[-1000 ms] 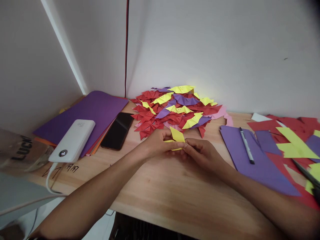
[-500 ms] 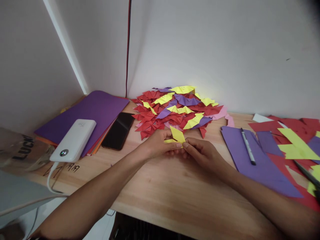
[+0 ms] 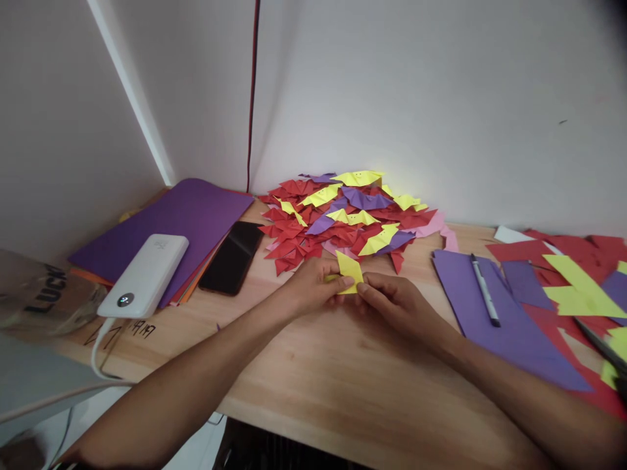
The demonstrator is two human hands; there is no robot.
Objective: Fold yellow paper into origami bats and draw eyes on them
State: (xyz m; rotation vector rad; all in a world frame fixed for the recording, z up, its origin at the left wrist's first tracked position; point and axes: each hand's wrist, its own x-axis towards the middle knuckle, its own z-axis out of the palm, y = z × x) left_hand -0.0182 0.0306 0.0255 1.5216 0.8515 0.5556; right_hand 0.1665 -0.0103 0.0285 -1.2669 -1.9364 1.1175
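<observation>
A small folded piece of yellow paper point(image 3: 349, 267) is held between both hands above the wooden table, in front of the pile of folded paper. My left hand point(image 3: 321, 281) grips its left side, the thumb lying across the paper's face. At its right edge, my right hand point(image 3: 385, 290) pinches it between thumb and fingers. Part of the paper is hidden behind the fingers. Just beyond the hands lies a heap of folded paper shapes point(image 3: 337, 219) in red, yellow, purple and pink, some of the yellow ones with small drawn faces.
To the left are a black phone point(image 3: 232, 258), a white power bank point(image 3: 144, 275) with a cable, purple sheets point(image 3: 171, 209) and a clear container point(image 3: 53, 294). On the right, a pen point(image 3: 484, 290) rests on purple paper point(image 3: 519, 346), near paper scraps point(image 3: 582, 287) and scissors point(image 3: 600, 343).
The yellow paper has turned slightly in my fingers, and its upper flap now sits lower and flatter. My left thumb has shifted up onto its face.
</observation>
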